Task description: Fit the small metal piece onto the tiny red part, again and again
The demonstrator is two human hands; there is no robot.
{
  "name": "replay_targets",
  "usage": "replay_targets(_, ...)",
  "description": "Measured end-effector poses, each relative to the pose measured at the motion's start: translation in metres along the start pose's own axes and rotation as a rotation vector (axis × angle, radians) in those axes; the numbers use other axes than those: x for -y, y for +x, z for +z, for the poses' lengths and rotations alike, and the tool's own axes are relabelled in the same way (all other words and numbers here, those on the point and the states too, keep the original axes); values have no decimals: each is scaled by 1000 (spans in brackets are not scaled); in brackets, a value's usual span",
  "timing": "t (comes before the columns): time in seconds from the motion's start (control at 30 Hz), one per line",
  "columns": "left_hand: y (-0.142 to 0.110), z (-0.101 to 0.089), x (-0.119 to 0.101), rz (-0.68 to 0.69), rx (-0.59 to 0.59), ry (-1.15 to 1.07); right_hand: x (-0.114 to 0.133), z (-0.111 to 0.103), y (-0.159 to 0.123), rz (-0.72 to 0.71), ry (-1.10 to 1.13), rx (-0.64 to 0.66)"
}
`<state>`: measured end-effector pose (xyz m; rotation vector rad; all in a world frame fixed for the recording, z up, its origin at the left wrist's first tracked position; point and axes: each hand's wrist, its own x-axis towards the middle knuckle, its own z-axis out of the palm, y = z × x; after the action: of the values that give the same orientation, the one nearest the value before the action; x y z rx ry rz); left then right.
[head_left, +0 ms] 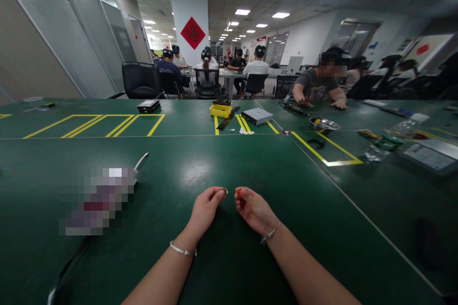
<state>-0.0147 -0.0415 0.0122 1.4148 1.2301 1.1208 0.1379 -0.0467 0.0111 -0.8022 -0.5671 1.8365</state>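
My left hand is closed in a pinch above the green table. A small silvery piece shows at its thumb and fingertip; its kind is too small to make out. Facing it, my right hand pinches a small orange piece, mostly covered by the fingers. A short gap separates the two hands, and the pieces do not touch. Each wrist wears a silver bracelet.
A blurred-out object with a cord lies at left. Farther back are a yellow bin, a grey box, a metal bowl and a plastic bottle. Across the table a person leans in, both hands on the surface.
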Motion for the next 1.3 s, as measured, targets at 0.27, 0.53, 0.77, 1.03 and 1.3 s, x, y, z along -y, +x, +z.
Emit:
replay_targets(0.27, -1, 2, 3, -22, -7, 2, -1, 1, -1, 8, 29, -22)
replay_targets(0.53, -6, 6, -3, 101, -46, 170, -9, 10, 0, -95, -15, -113)
replay_targets(0.77, -9, 8, -3, 233, -69, 274, -20, 21, 0, -196, -67, -225)
replay_targets(1.03, -10, 7, -4, 209, -166, 334, -27, 28, -9, -239, -171, -235)
replay_targets(1.3, -11, 7, -4, 200, -178, 345, -27, 27, -10, -251, -273, -225)
